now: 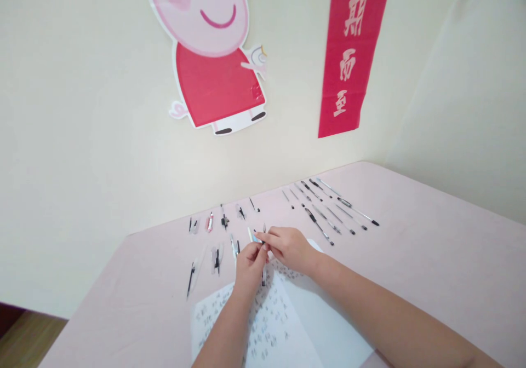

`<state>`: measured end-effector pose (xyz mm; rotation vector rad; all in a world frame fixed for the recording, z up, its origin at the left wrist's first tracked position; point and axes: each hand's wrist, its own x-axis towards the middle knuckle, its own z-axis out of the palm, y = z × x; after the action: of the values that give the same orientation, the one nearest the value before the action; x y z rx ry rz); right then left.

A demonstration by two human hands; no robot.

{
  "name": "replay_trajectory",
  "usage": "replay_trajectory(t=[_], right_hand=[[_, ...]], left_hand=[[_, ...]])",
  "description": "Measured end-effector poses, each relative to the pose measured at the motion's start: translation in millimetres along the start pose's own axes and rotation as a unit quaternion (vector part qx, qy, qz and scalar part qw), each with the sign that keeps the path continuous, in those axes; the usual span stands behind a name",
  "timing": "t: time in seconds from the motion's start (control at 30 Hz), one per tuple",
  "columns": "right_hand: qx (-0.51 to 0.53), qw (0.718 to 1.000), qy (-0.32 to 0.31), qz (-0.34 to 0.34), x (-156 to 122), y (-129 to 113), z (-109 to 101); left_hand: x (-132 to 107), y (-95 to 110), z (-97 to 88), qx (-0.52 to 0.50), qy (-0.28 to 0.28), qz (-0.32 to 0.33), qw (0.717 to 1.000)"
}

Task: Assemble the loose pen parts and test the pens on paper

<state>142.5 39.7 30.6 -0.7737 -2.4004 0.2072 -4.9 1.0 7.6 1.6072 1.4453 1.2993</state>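
Observation:
Above the written sheet, my left hand (248, 268) and my right hand (290, 247) meet, fingertips pinched close together. Between them is a slim pen (263, 278), whose dark lower end sticks out below my fingers. A pointed grey tip shows above them; whether it belongs to the same pen is hidden. Both hands are closed around it. Just beyond my left hand lie pale blue pen parts (234, 245). Under my forearms is a paper (269, 324) covered in handwriting, with a blank sheet part (329, 316) to its right.
Whole pens (319, 226) lie in slanted rows at the back right. Several taken-apart pen pieces (216, 261) and a pink-and-white pen (210, 222) are spread at the left. The pink tabletop (431, 258) meets a wall with a cartoon pig cutout (217, 86) and a red banner (351, 56).

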Motion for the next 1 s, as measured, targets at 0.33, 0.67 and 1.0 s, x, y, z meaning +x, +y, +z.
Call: replay_trajectory(t=[0.33,0.67,1.0], right_hand=[[0.112,0.979,0.047,0.166,-7,9,-10],[0.450,0.833,-0.028,0.322,-51,-9,-9],[0.365,0.889,-0.053,0.271,-65,-7,5]], left_hand=[[-3,-1,0.5,0.002,-0.036,0.020,0.999],[-6,3,3.6,0.115,-0.098,0.074,0.986],[-9,6,4.0,0.172,-0.155,0.045,0.972]])
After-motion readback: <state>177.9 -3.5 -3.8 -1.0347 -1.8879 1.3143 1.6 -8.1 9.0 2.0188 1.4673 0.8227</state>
